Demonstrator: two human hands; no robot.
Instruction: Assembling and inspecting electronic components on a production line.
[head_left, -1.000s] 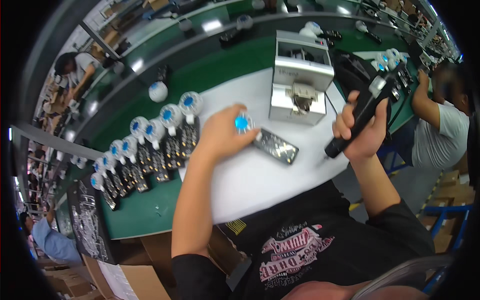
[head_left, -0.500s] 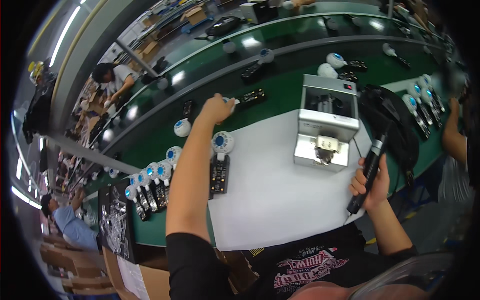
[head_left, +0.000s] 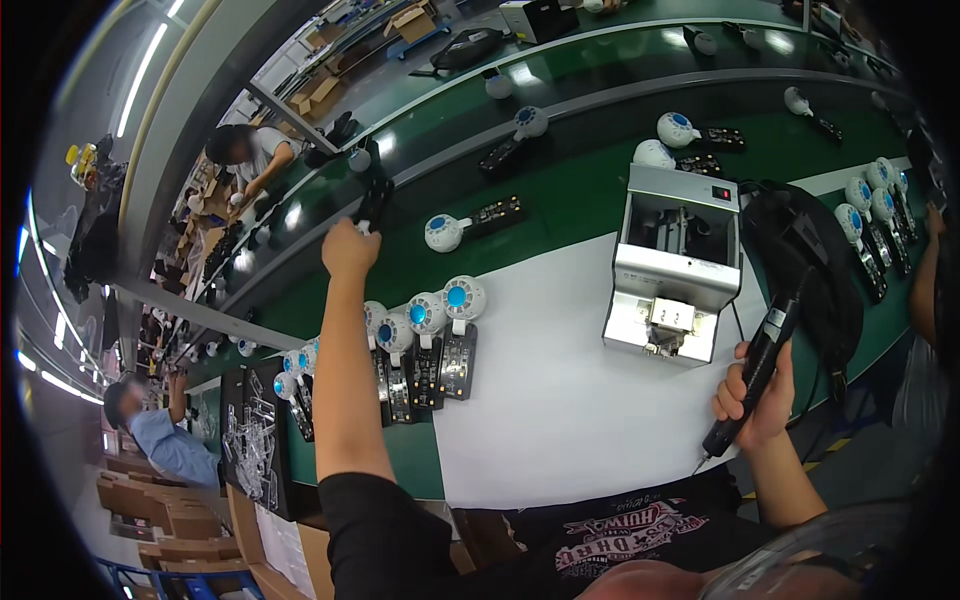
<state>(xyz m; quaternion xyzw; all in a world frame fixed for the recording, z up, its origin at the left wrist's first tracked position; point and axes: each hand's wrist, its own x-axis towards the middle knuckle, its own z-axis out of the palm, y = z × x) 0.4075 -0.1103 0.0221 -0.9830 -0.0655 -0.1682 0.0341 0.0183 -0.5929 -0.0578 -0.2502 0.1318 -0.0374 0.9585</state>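
We are in a factory, at an assembly line. Our green bench (head_left: pixel 575 203) carries many like units (head_left: pixel 426 312), round white heads with blue discs joined to dark boards. We have a tray (head_left: pixel 285 460) of clear parts, a silver machine (head_left: pixel 678 262) and a dark pen-shaped driver (head_left: pixel 757 372). Past a grey rail (head_left: pixel 620 86) we see a second long green surface (head_left: pixel 610 58) with more units on it. Around us, other workers (head_left: pixel 265 155) are busy at their own places, cardboard boxes (head_left: pixel 165 512) stand stacked at our left, and strip lights (head_left: pixel 142 80) hang overhead.
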